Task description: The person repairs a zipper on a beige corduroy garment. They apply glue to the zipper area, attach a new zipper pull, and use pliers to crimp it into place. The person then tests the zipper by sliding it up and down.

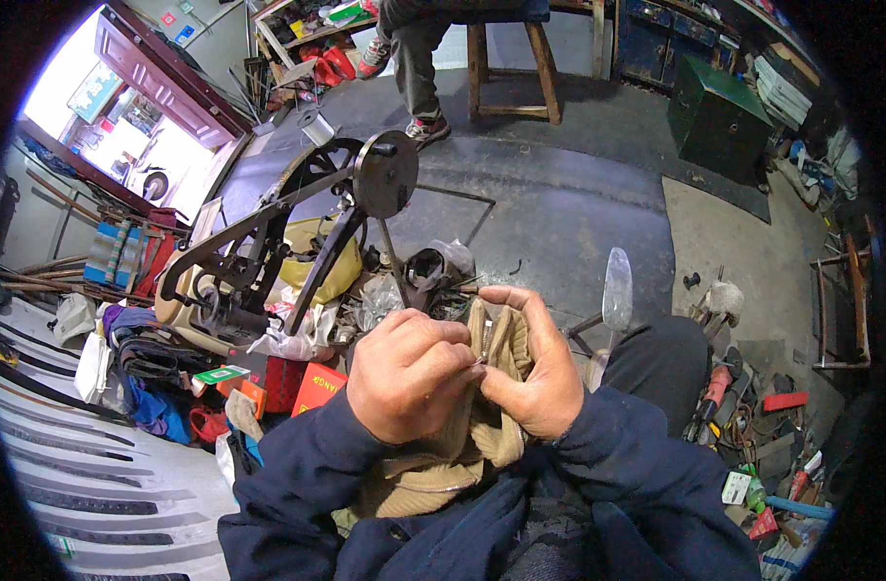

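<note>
A tan ribbed corduroy garment (433, 479) lies bunched in my lap, its upper part lifted between my hands. A metal zipper (487, 334) runs along the raised opening. My left hand (409, 373) is closed, thumb and forefinger pinched at the zipper; the fingertips hide what exact part they grip. My right hand (540, 378) wraps round the cloth from the right, with its thumb pressed beside the zipper and its forefinger over the top edge. Both sets of fingertips nearly meet.
A black hand-cranked sewing machine (269, 218) stands ahead on the left. Beneath it are a yellow bag (322, 261) and plastic bags. Tools (729, 392) clutter the floor at right. Beyond, a person's leg (414, 73) shows beside a wooden stool (511, 68) and a green box (719, 116).
</note>
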Demonstrator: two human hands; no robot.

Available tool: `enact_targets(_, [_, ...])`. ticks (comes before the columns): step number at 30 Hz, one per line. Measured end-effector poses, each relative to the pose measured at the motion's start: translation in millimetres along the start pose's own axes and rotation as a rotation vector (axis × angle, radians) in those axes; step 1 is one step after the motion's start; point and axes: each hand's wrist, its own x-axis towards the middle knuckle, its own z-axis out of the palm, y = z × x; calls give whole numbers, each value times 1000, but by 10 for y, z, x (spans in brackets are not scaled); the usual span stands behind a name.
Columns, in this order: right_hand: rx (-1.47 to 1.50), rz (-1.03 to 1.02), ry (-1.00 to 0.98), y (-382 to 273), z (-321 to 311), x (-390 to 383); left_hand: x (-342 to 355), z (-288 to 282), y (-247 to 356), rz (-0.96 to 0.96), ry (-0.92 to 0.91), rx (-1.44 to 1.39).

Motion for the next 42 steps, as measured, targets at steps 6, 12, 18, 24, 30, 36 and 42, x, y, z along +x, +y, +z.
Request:
enact_targets(6, [11, 35, -77, -80, 59, -59, -52, 14, -1, 85, 38, 198])
enact_targets(12, [-25, 33, -122, -159, 37, -81, -126, 115, -22, -2, 93, 116])
enact_targets(18, [142, 51, -153, -137, 11, -77, -149, 76, -4, -230, 66, -316])
enact_targets(24, [45, 39, -304, -232, -122, -36, -173, -79, -117, -470, -31, -972])
enact_targets(30, [-186, 66, -363, -352, -148, 20, -216, -124, -96, -781, -289, -957])
enact_targets(36, [-648, -532, -40, -801, -89, -199, -151, -260, -170, -902, 265, -748])
enact_targets(42, [-488, -318, -166, -455, 90, -221, -136, -208, 226, -658, 570, -539])
